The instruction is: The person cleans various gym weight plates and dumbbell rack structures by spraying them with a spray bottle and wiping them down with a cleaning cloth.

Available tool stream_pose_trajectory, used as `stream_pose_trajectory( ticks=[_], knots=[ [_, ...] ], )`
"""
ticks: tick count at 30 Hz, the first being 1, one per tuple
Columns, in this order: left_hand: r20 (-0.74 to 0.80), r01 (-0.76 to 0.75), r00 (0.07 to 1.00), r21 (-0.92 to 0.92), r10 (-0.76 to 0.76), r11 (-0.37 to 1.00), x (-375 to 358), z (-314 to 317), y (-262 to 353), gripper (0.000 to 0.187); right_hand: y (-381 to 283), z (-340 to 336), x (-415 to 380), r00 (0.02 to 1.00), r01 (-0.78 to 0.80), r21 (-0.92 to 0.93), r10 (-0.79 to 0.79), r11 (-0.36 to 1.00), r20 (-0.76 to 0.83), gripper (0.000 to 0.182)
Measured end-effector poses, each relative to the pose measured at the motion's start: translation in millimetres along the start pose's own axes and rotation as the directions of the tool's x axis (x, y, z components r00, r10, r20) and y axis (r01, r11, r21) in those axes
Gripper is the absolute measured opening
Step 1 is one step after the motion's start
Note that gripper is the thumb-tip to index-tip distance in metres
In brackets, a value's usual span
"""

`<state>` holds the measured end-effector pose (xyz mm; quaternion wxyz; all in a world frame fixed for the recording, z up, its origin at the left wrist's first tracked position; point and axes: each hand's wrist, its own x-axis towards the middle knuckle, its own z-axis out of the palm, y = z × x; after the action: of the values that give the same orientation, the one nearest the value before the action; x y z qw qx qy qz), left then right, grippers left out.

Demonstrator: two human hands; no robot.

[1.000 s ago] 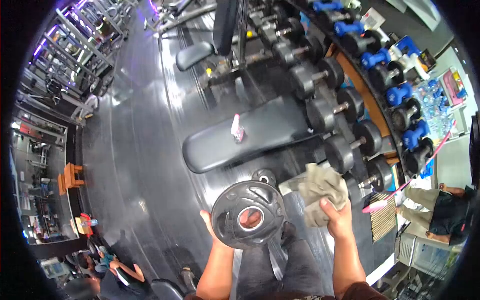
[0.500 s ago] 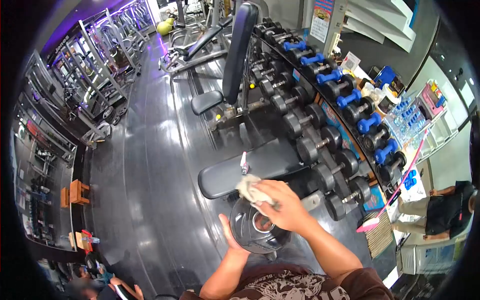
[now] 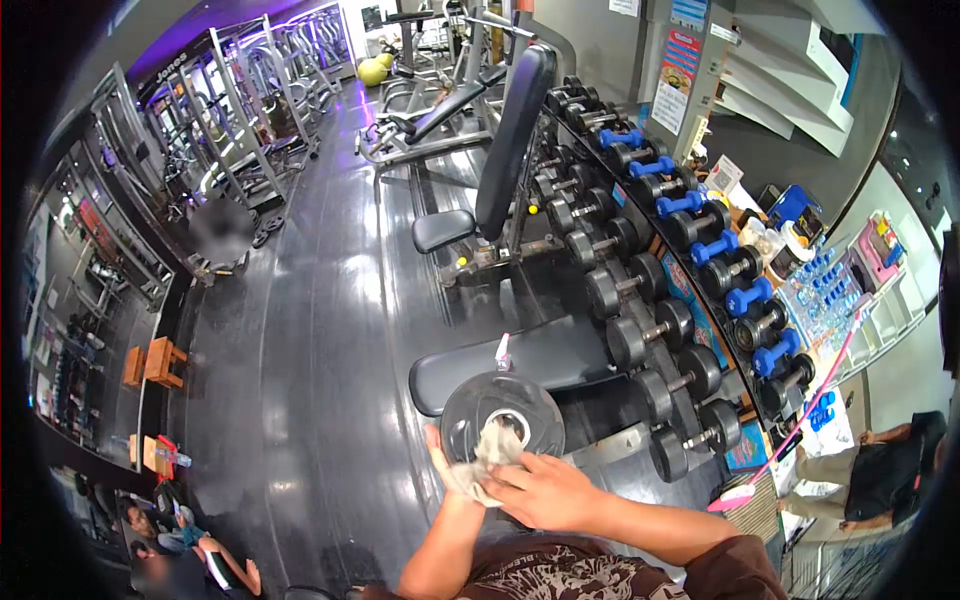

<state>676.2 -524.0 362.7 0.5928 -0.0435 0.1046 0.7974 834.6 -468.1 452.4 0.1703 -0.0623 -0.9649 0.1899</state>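
Observation:
A round black weight plate (image 3: 468, 408) with a metal-ringed centre hole is held in front of my body, tilted up towards the camera. My left hand (image 3: 444, 468) grips its lower left edge; the thumb shows and the other fingers are hidden beneath. In my right hand (image 3: 545, 492) is a crumpled pale cloth (image 3: 498, 448), pressed on the plate's lower face and partly over the centre hole. Just beyond the plate, a small bottle (image 3: 503, 353) with a white-and-pink top stands on a black padded bench (image 3: 565, 350).
To the right runs a rack of black dumbbells (image 3: 690, 375), with blue dumbbells (image 3: 750, 297) along its top. A pink-handled broom (image 3: 735, 497) leans near a standing person (image 3: 890, 465). Wooden stools (image 3: 165, 362) stand at left. People (image 3: 175, 560) sit at lower left.
My right hand has moved the cloth from the plate's far edge down to its near side. The plate has turned more to face the camera. The view has shifted slightly.

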Motion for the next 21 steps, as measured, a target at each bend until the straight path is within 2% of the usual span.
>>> stream_pose_trajectory(
  ticks=[1,3,4,5,7,8,9,11,13,15,17,18,21],
  knots=[
    [0.048,0.001,0.999,0.018,-0.002,1.000,-2.1,-2.3,2.7,0.092,3.7,-5.6,-4.8,0.999,0.035,0.064,-0.037,0.997,0.025,0.033],
    [0.149,-0.003,0.989,0.054,-0.005,0.999,-2.7,-8.3,8.5,0.095,16.5,-24.0,2.8,0.992,-0.090,0.169,0.103,0.982,-0.067,0.029],
    [0.147,-0.092,0.988,0.265,0.054,0.960,-7.2,8.5,6.5,0.094,24.4,-30.8,17.7,0.964,-0.143,0.146,0.171,0.979,-0.205,0.028],
    [0.148,-0.061,0.988,0.187,0.033,0.980,-10.2,17.6,3.7,0.093,31.7,-34.0,34.3,0.911,-0.200,0.133,0.235,0.971,-0.339,0.027],
    [0.193,-0.043,0.981,0.186,0.006,0.982,-10.0,14.2,-0.9,0.091,42.3,-32.9,65.9,0.849,-0.225,0.159,0.273,0.961,-0.453,0.028],
    [0.308,-0.006,0.951,0.126,-0.033,0.992,-8.1,18.9,-0.3,0.089,44.7,-20.1,73.5,0.861,-0.261,0.135,0.293,0.956,-0.416,0.029],
    [0.136,-0.074,0.990,0.227,0.044,0.971,-9.1,26.2,-4.8,0.084,39.3,-13.5,75.2,0.917,-0.274,0.027,0.269,0.961,-0.294,0.031],
    [0.058,-0.130,0.990,0.017,0.128,0.991,-3.3,25.4,-10.3,0.080,23.0,4.8,68.1,0.927,-0.199,-0.038,0.176,0.979,-0.331,0.032],
    [0.127,-0.188,0.976,0.076,0.177,0.979,9.7,-17.8,-0.9,0.077,10.5,12.0,46.5,0.977,-0.092,-0.139,0.063,0.986,-0.204,0.039],
    [0.049,0.043,0.998,0.058,-0.046,0.997,12.3,-9.8,12.0,0.079,1.2,16.6,26.9,0.988,-0.044,-0.074,0.032,0.996,-0.151,0.041],
    [0.060,0.012,0.998,-0.150,-0.003,0.989,11.6,-20.3,14.5,0.086,0.2,14.7,6.5,0.999,-0.002,-0.023,0.000,1.000,-0.051,0.042],
    [-0.136,-0.024,0.990,0.043,0.029,0.999,14.3,-24.2,17.1,0.094,0.2,12.0,-1.9,1.000,0.015,0.007,-0.015,1.000,-0.002,0.042],
    [0.116,-0.032,0.993,0.145,0.016,0.989,14.3,-18.5,19.0,0.095,13.0,-15.3,-6.3,0.990,-0.107,0.127,0.117,0.986,-0.074,0.036]
  ],
)
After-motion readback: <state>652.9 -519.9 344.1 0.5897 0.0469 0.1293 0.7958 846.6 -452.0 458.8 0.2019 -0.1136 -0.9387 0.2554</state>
